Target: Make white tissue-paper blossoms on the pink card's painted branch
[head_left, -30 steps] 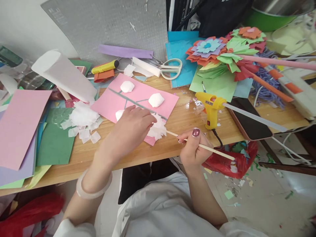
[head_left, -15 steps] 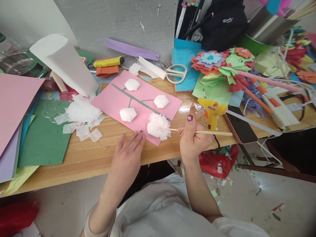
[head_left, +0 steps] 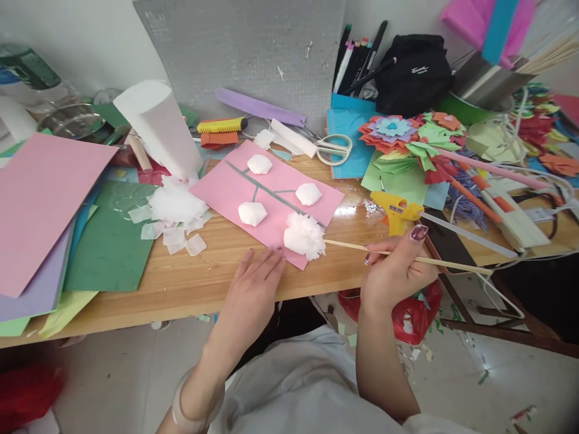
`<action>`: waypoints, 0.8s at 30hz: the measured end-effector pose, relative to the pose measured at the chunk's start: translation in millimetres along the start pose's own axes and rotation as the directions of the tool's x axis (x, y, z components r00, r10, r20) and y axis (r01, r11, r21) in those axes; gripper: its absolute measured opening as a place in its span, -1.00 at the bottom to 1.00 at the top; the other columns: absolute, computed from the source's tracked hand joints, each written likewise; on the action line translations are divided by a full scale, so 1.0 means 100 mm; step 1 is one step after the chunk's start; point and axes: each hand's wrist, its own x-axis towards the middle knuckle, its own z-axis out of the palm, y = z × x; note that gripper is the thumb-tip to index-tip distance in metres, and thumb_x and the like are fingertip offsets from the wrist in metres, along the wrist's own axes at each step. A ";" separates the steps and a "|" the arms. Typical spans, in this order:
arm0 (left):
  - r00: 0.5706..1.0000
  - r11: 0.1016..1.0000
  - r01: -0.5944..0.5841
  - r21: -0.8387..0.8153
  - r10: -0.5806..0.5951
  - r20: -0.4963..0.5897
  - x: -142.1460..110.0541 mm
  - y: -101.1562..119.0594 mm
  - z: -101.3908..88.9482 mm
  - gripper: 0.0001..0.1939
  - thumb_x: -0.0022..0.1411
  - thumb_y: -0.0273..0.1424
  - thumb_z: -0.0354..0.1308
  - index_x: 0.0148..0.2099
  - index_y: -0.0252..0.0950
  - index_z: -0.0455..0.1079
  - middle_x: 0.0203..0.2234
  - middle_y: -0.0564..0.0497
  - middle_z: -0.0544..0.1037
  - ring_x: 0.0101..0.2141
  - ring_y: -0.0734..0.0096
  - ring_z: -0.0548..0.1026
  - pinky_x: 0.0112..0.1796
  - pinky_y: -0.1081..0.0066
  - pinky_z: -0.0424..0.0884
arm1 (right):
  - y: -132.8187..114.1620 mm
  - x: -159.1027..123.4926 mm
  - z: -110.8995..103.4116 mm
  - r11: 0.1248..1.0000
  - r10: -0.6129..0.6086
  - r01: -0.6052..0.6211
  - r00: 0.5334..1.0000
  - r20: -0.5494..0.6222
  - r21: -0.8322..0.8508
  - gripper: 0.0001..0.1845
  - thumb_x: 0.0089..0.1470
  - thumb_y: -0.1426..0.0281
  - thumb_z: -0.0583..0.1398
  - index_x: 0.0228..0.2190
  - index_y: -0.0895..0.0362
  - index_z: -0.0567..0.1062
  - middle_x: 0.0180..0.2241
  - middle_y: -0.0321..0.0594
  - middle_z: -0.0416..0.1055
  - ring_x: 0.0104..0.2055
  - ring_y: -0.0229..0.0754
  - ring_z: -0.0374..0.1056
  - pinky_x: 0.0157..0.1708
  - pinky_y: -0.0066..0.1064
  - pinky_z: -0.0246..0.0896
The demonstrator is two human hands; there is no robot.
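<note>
Pinched in my right hand [head_left: 398, 271] is a thin wooden stick [head_left: 346, 244], its tip at the edge of a ruffled white paper puff [head_left: 304, 235]; whether they touch I cannot tell. The puff sits on the lower right of a pink sheet [head_left: 217, 187] with a dark branch line drawn across it. Three smooth white padded shapes, among them one at the lower left [head_left: 252, 213], lie along the branch. My left hand [head_left: 256, 283] rests flat, fingers stretched, at the sheet's lower edge. Left of the sheet is a pile of white tissue squares [head_left: 176, 205].
A yellow glue gun [head_left: 397, 212] stands right of the sheet, partly behind my right hand. Scissors [head_left: 335, 149], a yellow cutter [head_left: 221, 125] and a white paper roll [head_left: 156, 126] lie behind. Coloured papers [head_left: 45, 211] cover the left; paper flowers [head_left: 393, 129] the right.
My left hand has moved from over the puff down to the sheet's lower edge. My right hand has drawn the stick rightward, away from the puff's middle. The view has shifted too.
</note>
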 end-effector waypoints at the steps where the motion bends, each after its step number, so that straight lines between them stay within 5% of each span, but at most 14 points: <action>1: 1.000 0.998 0.009 -0.054 -0.011 -0.025 -0.03 -0.03 -0.04 -0.53 0.30 -0.65 -0.10 0.14 -0.33 0.45 0.12 -0.16 0.54 0.13 0.14 0.48 0.17 0.04 0.33 | 0.01 -0.01 0.00 1.000 0.005 -0.005 1.000 0.003 0.011 -0.33 0.25 0.05 0.10 -0.78 0.13 0.42 -0.84 -0.36 0.19 -0.76 -0.34 0.16 -0.64 -0.42 0.08; 3: 0.975 0.979 0.159 -0.127 -0.175 -0.135 -0.10 -0.12 -0.15 -0.68 0.35 -0.53 -0.01 0.03 -0.26 0.51 -0.04 -0.11 0.63 -0.03 0.20 0.55 0.02 0.16 0.44 | 0.04 -0.02 -0.02 1.000 0.000 0.000 1.000 0.019 0.026 -0.34 0.24 0.05 0.10 -0.76 0.13 0.43 -0.82 -0.36 0.22 -0.74 -0.34 0.17 -0.63 -0.42 0.09; 4: 0.921 0.945 0.296 -0.137 -0.321 -0.220 -0.15 -0.19 -0.22 -0.75 0.36 -0.45 0.04 -0.03 -0.25 0.52 -0.12 -0.10 0.64 -0.11 0.21 0.56 -0.06 0.19 0.46 | 0.06 -0.02 -0.03 0.999 -0.009 0.008 0.999 0.031 0.034 -0.35 0.24 0.04 0.10 -0.75 0.14 0.43 -0.81 -0.35 0.23 -0.73 -0.33 0.19 -0.63 -0.42 0.10; 7: 0.619 0.722 0.680 -0.129 -0.660 -0.426 -0.28 -0.45 -0.40 -0.78 0.34 -0.25 0.10 -0.13 -0.24 0.50 -0.29 -0.08 0.58 -0.27 0.18 0.51 -0.16 0.17 0.42 | 0.11 -0.03 -0.05 0.996 -0.009 0.003 0.998 0.061 0.092 -0.39 0.22 0.03 0.12 -0.71 0.14 0.44 -0.76 -0.34 0.28 -0.70 -0.31 0.22 -0.64 -0.42 0.09; 9: 0.535 0.633 0.762 -0.134 -0.733 -0.421 -0.33 -0.62 -0.46 -0.76 0.31 -0.21 0.12 -0.14 -0.24 0.49 -0.32 -0.07 0.54 -0.31 0.18 0.47 -0.16 0.15 0.40 | 0.13 -0.04 -0.06 0.987 0.029 -0.039 0.997 0.066 0.158 -0.44 0.21 0.05 0.14 -0.67 0.13 0.45 -0.72 -0.35 0.32 -0.69 -0.30 0.23 -0.67 -0.42 0.04; 11: 0.557 0.641 0.753 -0.147 -0.741 -0.376 -0.34 -0.75 -0.48 -0.75 0.28 -0.23 0.11 -0.11 -0.24 0.48 -0.31 -0.05 0.52 -0.31 0.19 0.46 -0.15 0.17 0.41 | 0.13 -0.05 -0.07 0.976 0.060 -0.076 0.995 0.086 0.206 -0.48 0.21 0.07 0.15 -0.65 0.12 0.46 -0.69 -0.34 0.34 -0.67 -0.29 0.23 -0.68 -0.41 0.02; 15: 0.674 0.714 0.699 -0.042 -0.676 -0.297 -0.24 -0.85 -0.42 -0.69 0.30 -0.28 0.04 0.01 -0.22 0.47 -0.19 -0.14 0.47 -0.13 0.08 0.44 -0.01 0.08 0.36 | 0.11 -0.10 -0.09 0.974 0.021 -0.054 0.989 0.149 0.222 -0.51 0.22 0.09 0.15 -0.62 0.11 0.50 -0.68 -0.33 0.35 -0.64 -0.28 0.25 -0.66 -0.39 0.04; 20: 0.620 0.628 0.775 0.064 -0.737 -0.270 -0.14 -0.83 -0.42 -0.76 0.29 -0.23 0.11 -0.15 -0.25 0.50 -0.09 -0.24 0.40 0.01 -0.18 0.34 0.02 -0.12 0.28 | 0.12 -0.13 -0.12 0.975 0.018 -0.058 0.983 0.185 0.212 -0.51 0.21 0.11 0.15 -0.64 0.13 0.50 -0.68 -0.31 0.35 -0.63 -0.27 0.25 -0.67 -0.40 0.05; 24: 0.627 0.685 0.722 -0.099 -0.708 -0.325 -0.13 -0.77 -0.47 -0.83 0.24 -0.24 0.18 -0.30 -0.23 0.46 -0.10 -0.16 0.48 0.04 -0.11 0.37 0.09 -0.12 0.23 | 0.07 -0.16 -0.13 0.963 0.020 -0.066 0.984 0.175 0.263 -0.52 0.21 0.18 0.14 -0.66 0.13 0.49 -0.68 -0.30 0.35 -0.63 -0.27 0.25 -0.69 -0.41 0.00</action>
